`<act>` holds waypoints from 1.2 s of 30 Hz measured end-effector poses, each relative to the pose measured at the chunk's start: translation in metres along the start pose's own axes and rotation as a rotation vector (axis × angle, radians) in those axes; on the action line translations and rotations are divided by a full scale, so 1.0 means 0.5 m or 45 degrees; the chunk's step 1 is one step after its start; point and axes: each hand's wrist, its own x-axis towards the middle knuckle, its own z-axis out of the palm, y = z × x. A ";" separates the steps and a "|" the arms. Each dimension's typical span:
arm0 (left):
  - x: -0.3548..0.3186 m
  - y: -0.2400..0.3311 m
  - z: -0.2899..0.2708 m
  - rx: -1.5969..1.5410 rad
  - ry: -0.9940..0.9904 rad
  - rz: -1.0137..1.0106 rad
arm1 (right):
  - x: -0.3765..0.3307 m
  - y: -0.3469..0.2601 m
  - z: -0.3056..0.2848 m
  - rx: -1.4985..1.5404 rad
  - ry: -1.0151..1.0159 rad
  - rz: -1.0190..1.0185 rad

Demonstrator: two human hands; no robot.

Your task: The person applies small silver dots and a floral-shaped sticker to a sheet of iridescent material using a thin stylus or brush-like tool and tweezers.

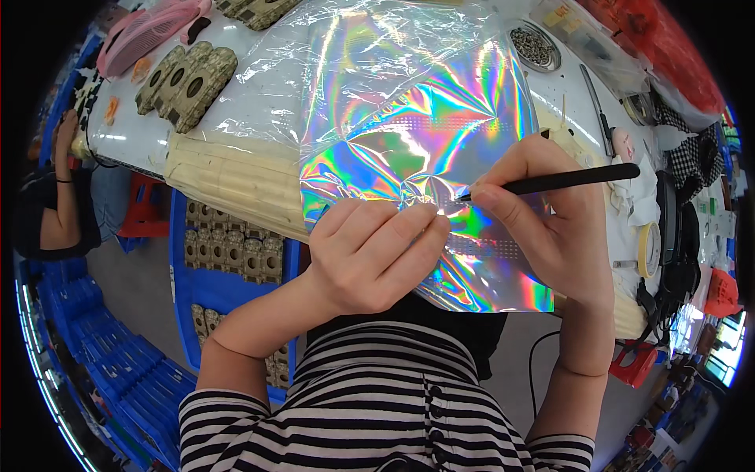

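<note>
A shiny rainbow-coloured holographic film sheet (405, 149) lies creased over the near table edge, its lower part hanging toward my body. My left hand (363, 256) has its fingers curled together and pinches a gathered bit of this film in the middle. In my right hand (554, 220), between thumb and fingers, is a slim black pen-like tool (582, 179). Its thin dark tip points left and meets the film just beside my left fingertips. I cannot tell whether it is tweezers or a blade. Any tiny piece at the tip is too small to make out.
Clear plastic film (267, 71) covers the table beyond. Camouflage-patterned parts (193, 86) lie at the left, more in a blue crate (224, 287) below. At the right are a metal dish (535, 46) of small pieces and a tape roll (649, 248). Another person's arm (65, 181) shows far left.
</note>
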 end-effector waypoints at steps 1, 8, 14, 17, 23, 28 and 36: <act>0.001 0.000 -0.001 -0.004 -0.007 -0.004 | 0.000 -0.001 0.001 -0.002 -0.005 0.004; 0.001 0.000 -0.003 -0.017 -0.006 -0.016 | 0.000 -0.001 0.004 -0.048 -0.014 -0.020; -0.001 -0.001 -0.002 -0.012 -0.008 -0.010 | -0.002 -0.004 0.005 -0.020 0.005 0.048; -0.001 -0.001 -0.001 -0.019 -0.002 -0.018 | -0.001 -0.003 0.005 -0.062 -0.003 0.035; 0.001 -0.001 -0.001 -0.007 0.004 -0.010 | 0.000 -0.004 0.003 0.021 0.062 0.039; 0.000 0.000 -0.002 -0.023 -0.006 -0.018 | 0.002 -0.004 0.004 -0.075 0.021 0.005; -0.003 0.000 0.001 -0.027 0.008 -0.017 | -0.001 -0.001 0.008 -0.098 0.001 0.022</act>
